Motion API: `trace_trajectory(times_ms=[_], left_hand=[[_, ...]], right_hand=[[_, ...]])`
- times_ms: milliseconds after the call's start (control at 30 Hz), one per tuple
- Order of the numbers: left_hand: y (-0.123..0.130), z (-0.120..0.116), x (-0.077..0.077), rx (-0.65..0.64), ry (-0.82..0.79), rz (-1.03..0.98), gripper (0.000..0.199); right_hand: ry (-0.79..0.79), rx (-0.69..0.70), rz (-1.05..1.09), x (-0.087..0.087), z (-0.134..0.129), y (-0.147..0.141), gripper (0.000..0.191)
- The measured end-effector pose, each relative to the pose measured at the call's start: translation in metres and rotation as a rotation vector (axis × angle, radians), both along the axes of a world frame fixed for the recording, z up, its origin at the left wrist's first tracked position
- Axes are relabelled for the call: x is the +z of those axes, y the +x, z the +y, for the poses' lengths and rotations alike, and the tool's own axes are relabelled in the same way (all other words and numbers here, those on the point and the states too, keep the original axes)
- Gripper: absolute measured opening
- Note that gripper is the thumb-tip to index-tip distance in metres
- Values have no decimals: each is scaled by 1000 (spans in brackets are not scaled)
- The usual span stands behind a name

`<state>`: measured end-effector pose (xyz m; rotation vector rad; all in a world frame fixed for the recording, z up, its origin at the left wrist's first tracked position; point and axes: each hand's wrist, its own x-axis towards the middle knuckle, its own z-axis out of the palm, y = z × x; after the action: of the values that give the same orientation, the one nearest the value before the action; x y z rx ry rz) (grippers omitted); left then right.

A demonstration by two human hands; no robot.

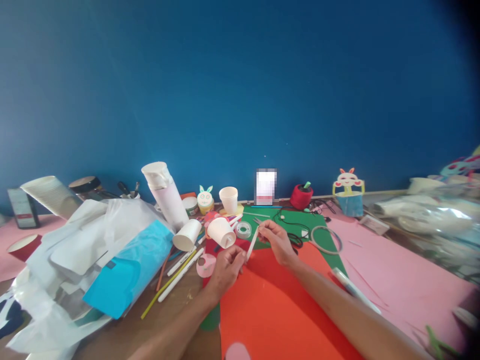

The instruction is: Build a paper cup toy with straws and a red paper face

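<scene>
A thin white strip (pixel 252 243), perhaps paper, slants between my two hands above an orange sheet (pixel 285 310). My left hand (pixel 228 269) pinches its lower end between thumb and fingers. The upper end is in the closed fingers of my right hand (pixel 276 241). Just beyond my left hand, a white paper cup (pixel 221 233) lies tipped with its base towards me. A roll of clear tape (pixel 243 230) sits behind the strip. Beside my left wrist is a pink paper disc (pixel 206 265) with dark spots.
Left of me lie white and yellow sticks (pixel 180 275), another tipped cup (pixel 187 235), and a heap of plastic bags with a blue packet (pixel 129 270). A tall white flask (pixel 165 195) stands behind. Pink sheets (pixel 405 270) and a capped pen (pixel 356 290) lie at right.
</scene>
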<state>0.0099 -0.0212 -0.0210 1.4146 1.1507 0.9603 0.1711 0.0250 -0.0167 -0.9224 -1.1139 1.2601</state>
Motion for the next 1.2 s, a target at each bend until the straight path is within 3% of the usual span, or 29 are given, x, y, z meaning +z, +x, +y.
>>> trace_trajectory(times_ms=[267, 400, 533, 700, 800, 867, 1033, 1100, 1200], left_hand=[[-3, -3, 32, 131, 297, 23, 24], [-9, 1, 59, 88, 317, -216, 27], [-17, 14, 87, 134, 355, -453, 30], [-24, 31, 112, 159, 437, -658, 27], [-27, 35, 115, 161, 437, -688, 26], [-27, 38, 113, 160, 417, -696, 26], [-24, 50, 99, 162, 332, -742, 29], [-21, 55, 95, 166, 291, -757, 29], [-13, 58, 92, 163, 285, -764, 29]], right_hand=[[-2, -99, -95, 2, 10, 10, 18], [-14, -143, -187, -4, 15, 12, 18], [11, -107, -285, -7, 15, 12, 19], [167, -91, -444, 1, 5, 12, 21], [370, -65, -642, 7, -8, 4, 22], [511, 44, -763, 8, -21, -7, 20], [915, 509, -958, 7, -62, -46, 24], [1014, 608, -1019, 7, -76, -58, 24], [1075, 649, -1083, 7, -89, -68, 25]])
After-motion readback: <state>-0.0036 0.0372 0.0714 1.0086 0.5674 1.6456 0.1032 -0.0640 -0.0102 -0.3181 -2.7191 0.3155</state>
